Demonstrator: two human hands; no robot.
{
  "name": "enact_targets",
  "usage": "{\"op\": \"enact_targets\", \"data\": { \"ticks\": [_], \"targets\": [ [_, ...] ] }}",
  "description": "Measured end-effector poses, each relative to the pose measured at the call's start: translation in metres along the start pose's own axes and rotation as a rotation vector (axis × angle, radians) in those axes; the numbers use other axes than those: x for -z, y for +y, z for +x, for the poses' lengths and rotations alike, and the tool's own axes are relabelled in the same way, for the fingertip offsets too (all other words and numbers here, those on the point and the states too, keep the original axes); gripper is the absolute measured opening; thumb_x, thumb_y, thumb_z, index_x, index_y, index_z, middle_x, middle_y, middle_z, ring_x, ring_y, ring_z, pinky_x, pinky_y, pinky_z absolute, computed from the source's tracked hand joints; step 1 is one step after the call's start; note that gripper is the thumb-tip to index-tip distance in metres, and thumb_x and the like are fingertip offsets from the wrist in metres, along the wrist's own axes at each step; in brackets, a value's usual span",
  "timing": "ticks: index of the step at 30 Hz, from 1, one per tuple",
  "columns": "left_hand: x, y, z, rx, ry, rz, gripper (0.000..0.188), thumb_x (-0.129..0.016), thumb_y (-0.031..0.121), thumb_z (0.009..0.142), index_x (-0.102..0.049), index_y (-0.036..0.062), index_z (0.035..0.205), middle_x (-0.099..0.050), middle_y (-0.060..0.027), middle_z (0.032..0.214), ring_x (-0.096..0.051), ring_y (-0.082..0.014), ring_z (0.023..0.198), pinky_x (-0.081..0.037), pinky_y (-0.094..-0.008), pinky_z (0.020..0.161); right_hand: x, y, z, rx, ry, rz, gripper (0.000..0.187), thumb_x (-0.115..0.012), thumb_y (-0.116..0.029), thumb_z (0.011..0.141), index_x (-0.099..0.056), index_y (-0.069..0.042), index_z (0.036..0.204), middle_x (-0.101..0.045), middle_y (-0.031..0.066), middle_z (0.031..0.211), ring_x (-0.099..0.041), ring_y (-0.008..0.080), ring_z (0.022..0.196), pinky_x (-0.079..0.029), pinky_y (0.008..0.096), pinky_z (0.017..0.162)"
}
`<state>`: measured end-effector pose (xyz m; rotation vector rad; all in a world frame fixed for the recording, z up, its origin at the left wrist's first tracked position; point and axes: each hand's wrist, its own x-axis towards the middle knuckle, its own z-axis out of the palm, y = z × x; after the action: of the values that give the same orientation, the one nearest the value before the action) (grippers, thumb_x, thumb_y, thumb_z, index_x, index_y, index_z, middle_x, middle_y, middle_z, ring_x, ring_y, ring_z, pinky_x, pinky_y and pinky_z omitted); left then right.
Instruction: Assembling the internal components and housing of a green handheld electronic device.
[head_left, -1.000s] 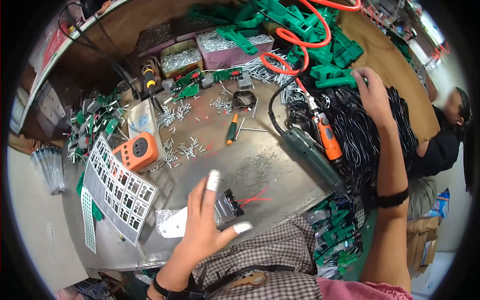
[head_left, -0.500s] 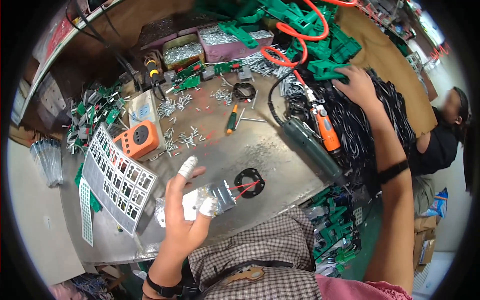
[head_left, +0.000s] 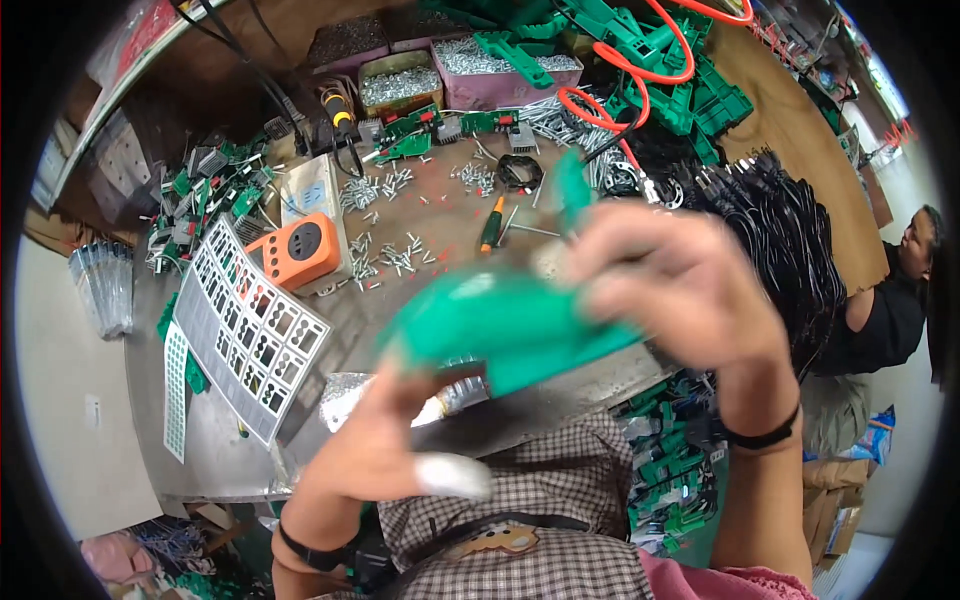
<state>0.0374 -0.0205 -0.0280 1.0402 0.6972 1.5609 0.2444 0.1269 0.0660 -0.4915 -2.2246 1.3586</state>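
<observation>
A green plastic housing (head_left: 490, 325), smeared by motion, is held above the front of the metal table. My right hand (head_left: 690, 285) is closed on its right part with bent fingers. At the housing's left end is my left hand (head_left: 370, 440), its thumb stretched well away and wrapped in white tape. The left fingertips are hidden by the housing, so I cannot tell whether they touch it. Under the left hand a silver-wrapped flat piece (head_left: 345, 395) lies on the table, partly covered. Beyond the hands lies a screwdriver (head_left: 493, 225) with a green and orange handle.
An orange meter with a socket (head_left: 300, 250) and a sticker sheet (head_left: 250, 330) lie at left. Bins of small metal parts (head_left: 400, 85) stand at the back. Black cables (head_left: 780, 220) and more green housings (head_left: 690, 90) pile at right. A person (head_left: 900, 280) sits beyond.
My right hand has brought a green housing from the pile at the back right to the front middle. My left hand has turned, its thumb now spread below the housing. The view has shifted slightly.
</observation>
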Motion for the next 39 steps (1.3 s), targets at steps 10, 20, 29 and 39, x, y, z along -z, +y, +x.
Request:
{"op": "enact_targets", "data": {
  "ticks": [10,20,29,39],
  "targets": [
    [0.039,0.034,-0.017,0.286,0.275,0.312,0.038,-0.063,0.029,0.101,-0.056,0.0027,0.127,-0.067,-0.0078,0.103,-0.059,-0.0115,0.082,-0.048,-0.0255,0.069,-0.021,0.14,0.024,-0.031,0.069,-1.194,0.02,-0.063,-0.01,0.081,-0.071,0.0,0.097,-0.069,0.0176,0.105,-0.066,0.0319,0.098,-0.055,0.0397,0.085],
    [0.053,0.033,-0.041,0.249,0.385,0.295,0.062,-0.053,0.049,0.1,-0.047,-0.0021,0.133,-0.059,-0.0131,0.101,-0.057,-0.0168,0.068,-0.042,-0.0269,0.055,-0.009,0.165,0.042,0.199,-0.091,-1.012,0.015,-0.068,-0.008,0.076,-0.063,-0.005,0.09,-0.065,0.0084,0.092,-0.064,0.0297,0.095,-0.056,0.0415,0.079],
    [0.041,0.03,-0.002,0.557,0.157,0.054,0.062,-0.051,0.036,0.102,-0.033,-0.0013,0.148,-0.063,-0.0167,0.111,-0.057,-0.0143,0.062,-0.039,-0.0253,0.054,-0.019,0.113,0.06,-0.165,0.01,-0.442,0.025,-0.066,-0.01,0.091,-0.065,0.0,0.114,-0.068,0.0068,0.09,-0.066,0.0132,0.079,-0.055,0.0288,0.067],
    [0.027,0.021,0.007,0.676,0.069,-0.162,0.05,-0.049,0.035,0.102,-0.044,0.0004,0.138,-0.065,-0.0276,0.098,-0.05,-0.0148,0.044,-0.037,-0.0229,0.039,-0.035,0.034,0.0,0.104,0.189,-0.315,0.018,-0.073,-0.008,0.088,-0.069,0.001,0.103,-0.069,0.0082,0.088,-0.064,0.0129,0.069,-0.052,0.0257,0.063]
  ]
}}
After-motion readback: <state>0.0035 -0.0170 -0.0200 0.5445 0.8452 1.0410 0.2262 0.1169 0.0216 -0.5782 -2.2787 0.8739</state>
